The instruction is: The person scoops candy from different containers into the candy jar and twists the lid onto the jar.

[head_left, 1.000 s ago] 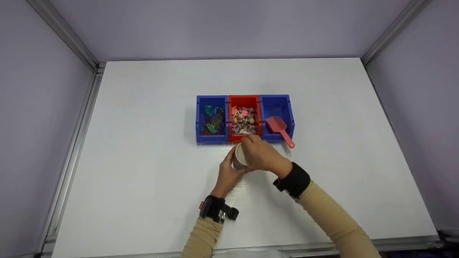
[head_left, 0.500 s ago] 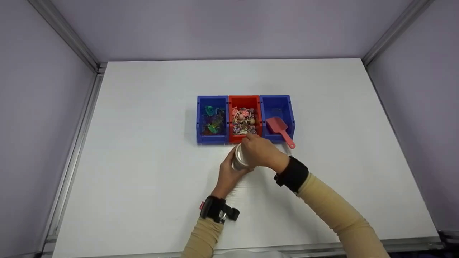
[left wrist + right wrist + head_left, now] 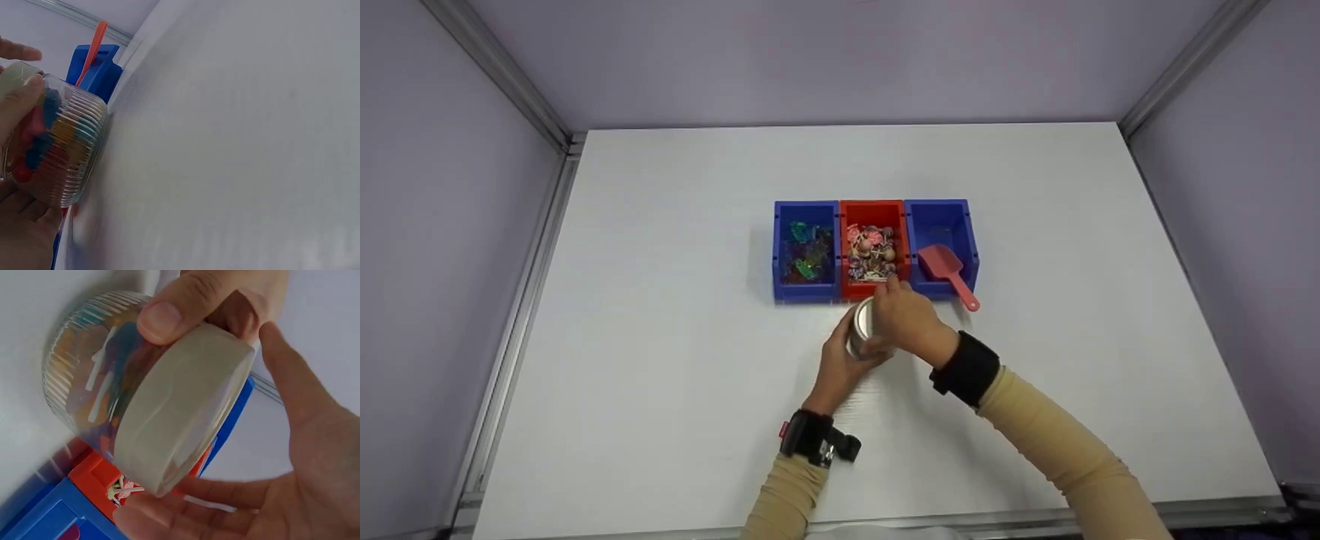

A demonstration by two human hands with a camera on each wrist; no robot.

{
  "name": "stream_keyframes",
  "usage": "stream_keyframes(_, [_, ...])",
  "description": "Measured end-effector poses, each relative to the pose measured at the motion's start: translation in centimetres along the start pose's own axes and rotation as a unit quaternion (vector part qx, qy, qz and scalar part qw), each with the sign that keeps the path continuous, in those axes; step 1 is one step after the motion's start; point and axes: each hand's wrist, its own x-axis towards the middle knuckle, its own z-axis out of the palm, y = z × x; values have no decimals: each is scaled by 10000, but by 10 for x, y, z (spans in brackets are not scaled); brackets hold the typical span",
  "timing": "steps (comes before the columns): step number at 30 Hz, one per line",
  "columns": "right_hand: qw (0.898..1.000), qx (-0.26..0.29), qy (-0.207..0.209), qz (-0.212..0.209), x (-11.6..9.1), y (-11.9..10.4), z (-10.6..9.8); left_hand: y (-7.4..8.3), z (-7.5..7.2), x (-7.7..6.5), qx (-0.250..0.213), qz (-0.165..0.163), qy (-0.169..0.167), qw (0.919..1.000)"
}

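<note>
A clear ribbed jar [image 3: 84,371] with a white lid [image 3: 180,405] is tilted in front of the bins. Colourful pieces fill much of it, some with white sticks. My left hand [image 3: 838,367] grips the jar's body, its thumb pressed close below the lid in the right wrist view. Over the lid is my right hand [image 3: 913,319]. In the right wrist view its fingers spread loosely around the lid's edge, and the thumb stands apart from the rim.
Beyond the hands three bins stand joined: a blue bin [image 3: 806,292] with translucent coloured pieces, a red bin [image 3: 871,208] with small lollipop-like pieces, and another blue bin [image 3: 937,206]. A pink scoop [image 3: 941,262] leans in the last, handle over its front edge.
My right hand has shifted and turned slightly over the lid, its fingers loosening, and more of the lid's top shows. The left hand and jar stay almost in place.
</note>
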Motion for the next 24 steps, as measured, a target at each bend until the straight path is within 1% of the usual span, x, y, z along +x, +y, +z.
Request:
stream_keyframes(1, [9994, 55, -46, -324, 1, 3, -1, 0, 0, 0, 35, -26, -24, 10000])
stream_keyframes(3, [9948, 170, -91, -997, 2, 9, -4, 1, 0, 0, 72, -107, -67, 9999])
stream_keyframes(5, [9885, 252, -121, -1484, 3, 14, -6, 1, -1, 0, 77, -167, -81, 9998])
stream_keyframes(7, [9841, 309, -185, -1742, 3, 16, -7, 2, -1, 1, 58, -235, -75, 9997])
stream_keyframes(9, [9826, 293, -179, -1827, 3, 17, -8, 2, -1, 1, 30, -242, -48, 9997])
stream_keyframes(11, [9844, 290, -122, -1730, 3, 15, -8, 3, 0, 1, 7, -216, -29, 9998])
stream_keyframes(13, [9887, 221, 25, -1480, 2, 12, -8, 3, 0, 0, -35, -118, -15, 9999])
stream_keyframes(15, [9939, 83, 204, -1084, 1, 8, -5, 2, 0, 0, -91, -62, -3, 9999])
stream_keyframes(18, [9987, -148, 386, -304, -1, 2, 0, 2, -1, 0, -167, -12, -16, 9999])
stream_keyframes(21, [9977, -351, 445, 378, -4, -4, 4, 2, 0, 0, -170, -22, -39, 9998])
stream_keyframes(22, [9967, -399, 466, 527, -4, -5, 5, 2, 0, 0, -142, -14, -34, 9999])
stream_keyframes(24, [9954, -434, 538, 670, -5, -7, 7, 1, 0, 0, -112, 7, -22, 9999])
